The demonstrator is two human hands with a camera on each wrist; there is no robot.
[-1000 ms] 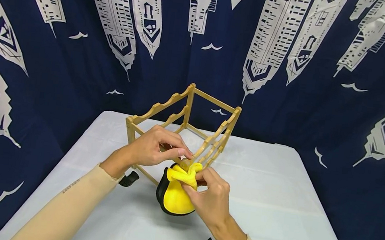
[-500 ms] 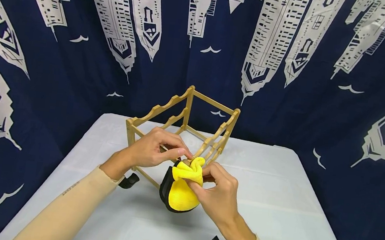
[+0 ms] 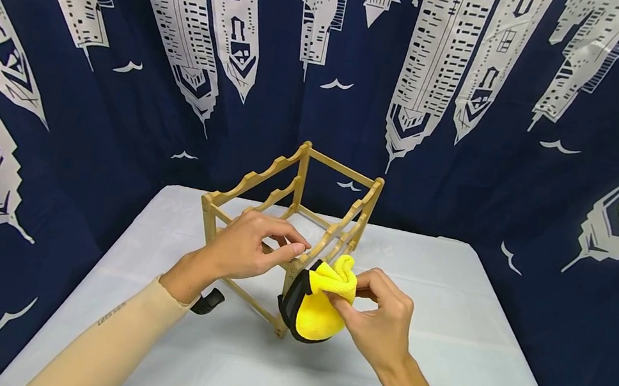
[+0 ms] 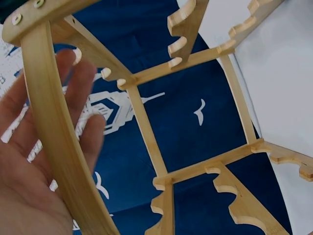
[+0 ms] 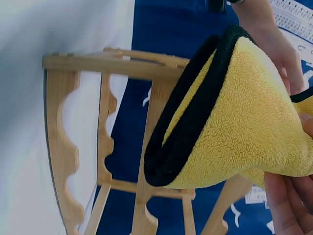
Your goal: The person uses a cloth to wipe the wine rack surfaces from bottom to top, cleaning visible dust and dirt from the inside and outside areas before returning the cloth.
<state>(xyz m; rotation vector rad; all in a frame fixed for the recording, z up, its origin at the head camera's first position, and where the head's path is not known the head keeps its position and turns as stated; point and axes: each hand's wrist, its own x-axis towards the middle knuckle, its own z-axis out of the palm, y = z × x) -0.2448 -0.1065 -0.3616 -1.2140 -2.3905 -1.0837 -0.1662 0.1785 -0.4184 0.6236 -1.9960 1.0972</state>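
Note:
A folded yellow cloth with black edging hangs from my right hand, its thumb and fingers pinching the bunched top. It is beside the near corner post of a light wooden rack with scalloped rails. In the right wrist view the cloth covers part of the rack's frame. My left hand is over the rack's near top rail, fingers loosely extended. In the left wrist view that rail crosses in front of the left hand; contact is hard to tell.
The rack stands on a white-covered table. A dark blue curtain printed with white buildings and birds hangs behind and at both sides. Black wrist mounts sit at both forearms.
My right hand has moved right with the cloth, uncovering the rack's near corner post. The left hand stays over the rail, its thumb and forefinger slightly farther apart.

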